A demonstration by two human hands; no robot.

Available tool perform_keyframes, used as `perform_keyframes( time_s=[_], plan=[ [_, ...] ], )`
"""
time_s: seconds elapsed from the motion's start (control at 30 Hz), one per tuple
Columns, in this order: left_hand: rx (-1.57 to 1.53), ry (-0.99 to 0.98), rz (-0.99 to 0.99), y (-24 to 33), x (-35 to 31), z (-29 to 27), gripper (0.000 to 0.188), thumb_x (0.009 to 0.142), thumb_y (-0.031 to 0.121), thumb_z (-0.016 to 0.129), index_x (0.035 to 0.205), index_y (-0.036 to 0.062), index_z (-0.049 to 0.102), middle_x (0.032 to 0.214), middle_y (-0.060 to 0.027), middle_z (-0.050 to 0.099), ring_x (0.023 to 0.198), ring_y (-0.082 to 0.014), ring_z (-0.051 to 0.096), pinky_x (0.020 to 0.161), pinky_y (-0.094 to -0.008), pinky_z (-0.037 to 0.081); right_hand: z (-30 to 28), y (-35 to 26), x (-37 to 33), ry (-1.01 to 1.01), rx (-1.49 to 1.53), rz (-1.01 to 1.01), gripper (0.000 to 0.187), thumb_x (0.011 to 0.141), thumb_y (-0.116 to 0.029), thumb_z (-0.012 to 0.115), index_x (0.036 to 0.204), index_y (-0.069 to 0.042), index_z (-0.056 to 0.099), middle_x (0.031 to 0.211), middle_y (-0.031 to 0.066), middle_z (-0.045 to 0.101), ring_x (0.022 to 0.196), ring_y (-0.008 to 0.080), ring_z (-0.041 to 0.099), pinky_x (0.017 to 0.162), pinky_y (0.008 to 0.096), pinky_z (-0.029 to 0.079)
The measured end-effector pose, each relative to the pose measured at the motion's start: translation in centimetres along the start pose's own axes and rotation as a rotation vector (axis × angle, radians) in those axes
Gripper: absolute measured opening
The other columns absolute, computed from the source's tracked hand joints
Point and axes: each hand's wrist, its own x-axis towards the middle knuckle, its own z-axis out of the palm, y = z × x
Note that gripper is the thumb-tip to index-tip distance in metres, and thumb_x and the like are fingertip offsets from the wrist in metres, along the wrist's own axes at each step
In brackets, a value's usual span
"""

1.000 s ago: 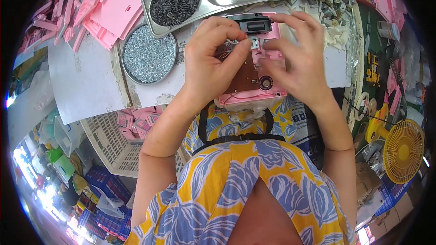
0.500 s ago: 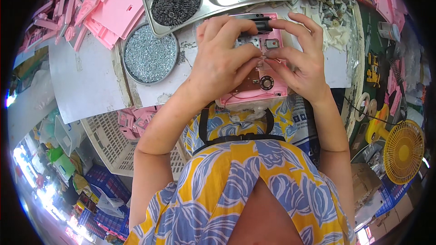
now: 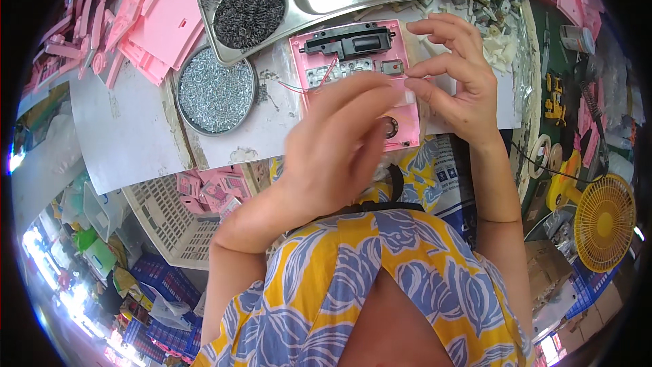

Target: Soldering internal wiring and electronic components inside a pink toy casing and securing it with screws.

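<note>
A shallow pink plastic housing lies on the white work surface below my hands. Inside it sit a long black part, a silvery metal plate, a small framed rectangular part and a round black part, mostly behind my left hand. Thin red and green wires stick out over its left wall. My left hand is smeared by motion above the housing's lower left; its fingers cannot be read. My right hand hovers at the right wall, thumb and forefinger slightly apart, other fingers spread.
To the left stands a round dish of small screws. Behind it is a metal tray with dark springs. Pink plastic panels pile up far left. A pale crate stands lower left, a yellow fan at right.
My left hand has drawn back toward me, away from my right fingers, uncovering the black part and metal plate. My right thumb and forefinger have parted. The view has shifted slightly.
</note>
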Motion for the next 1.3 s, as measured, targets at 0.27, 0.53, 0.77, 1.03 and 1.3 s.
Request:
perform_keyframes(
  time_s=[0.27, 0.53, 0.77, 1.03, 1.3],
  plan=[
    [-0.534, -0.483, -0.511, -3.8, 4.3, 2.5, 0.019, 0.099, 0.007, 0.064, 0.112, -0.0059, 0.069, 0.090, -0.0064, 0.073, 0.077, -0.0076, 0.067, 0.068, -0.0236, 0.057, -0.7, 0.6, -0.3, 0.062, 0.077, -0.024, 0.017, 0.070, -0.007, 0.084, 0.085, -0.011, 0.076, 0.127, 0.0054, 0.067, 0.124, 0.0292, 0.051, 0.094, 0.0395, 0.048],
    [-0.670, -0.412, -0.633, -3.9, 3.9, 2.6, 0.014, 0.100, 0.006, 0.064, 0.108, -0.0045, 0.069, 0.089, -0.0055, 0.072, 0.078, -0.0078, 0.067, 0.069, -0.0234, 0.058, -2.0, 0.5, -1.2, 0.063, -0.094, 0.019, 0.017, 0.075, -0.005, 0.080, 0.091, -0.010, 0.076, 0.126, 0.0061, 0.067, 0.125, 0.0285, 0.052, 0.095, 0.0379, 0.048],
    [-0.369, -0.227, -0.330, -3.1, 3.7, 2.3, 0.012, 0.093, 0.002, 0.066, 0.103, -0.0037, 0.068, 0.079, -0.0116, 0.071, 0.061, -0.0155, 0.067, 0.059, -0.0277, 0.054, -13.1, 3.5, -10.9, 0.680, 0.003, 0.588, 0.018, 0.093, -0.006, 0.069, 0.110, 0.000, 0.071, 0.120, 0.0118, 0.068, 0.107, 0.0219, 0.065, 0.094, 0.0357, 0.052],
    [-0.109, -0.225, -0.248, -3.0, 3.4, 1.7, 0.012, 0.089, 0.006, 0.073, 0.099, 0.0027, 0.067, 0.071, -0.0009, 0.065, 0.061, -0.0050, 0.058, 0.056, -0.0223, 0.048, -24.4, 7.8, -21.1, 1.197, 0.879, 0.488, 0.020, 0.097, -0.013, 0.067, 0.112, 0.001, 0.065, 0.104, 0.0127, 0.070, 0.088, 0.0239, 0.060, 0.079, 0.0358, 0.048],
    [-0.501, -0.303, -0.499, -2.5, 4.5, 2.4, 0.007, 0.095, -0.001, 0.063, 0.101, -0.0037, 0.061, 0.078, -0.0042, 0.068, 0.067, -0.0070, 0.064, 0.061, -0.0202, 0.051, -27.4, 11.5, -17.2, 1.424, 0.530, 0.555, 0.013, 0.093, -0.014, 0.075, 0.092, -0.013, 0.063, 0.081, 0.0040, 0.064, 0.060, 0.0131, 0.052, 0.051, 0.0272, 0.038]
  ],
)
